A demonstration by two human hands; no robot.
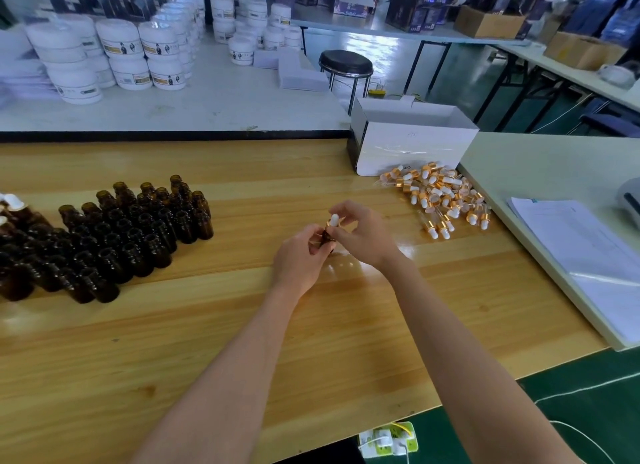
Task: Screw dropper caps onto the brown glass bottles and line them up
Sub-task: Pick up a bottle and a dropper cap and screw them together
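Most of the brown bottle (326, 239) is hidden inside the left hand (301, 261), whose grip is curled round its body, so only a dark sliver shows between the fingers. The right hand (363, 235) has its grip pinched on the dropper cap (333, 220) at the bottle's neck. Only the cap's white bulb shows, and whether it is screwed home cannot be told. Both are held over the wooden bench (242, 342), nearer the camera than the white box (412, 148) and to its left. Just in front of the box lies the loose pile of caps (440, 197). Far left of the box stands the block of open bottles (114, 242), cut off by the frame edge, where a few capped bottles (12, 205) barely show. Right of the box, a stack of papers (588, 255) lies on a paler bench, also cut off. Behind the box are a black stool (345, 63) and blurred white jars (121, 55). A wide stretch of plain wood runs from the hands to the bench's near edge, under the two forearms.
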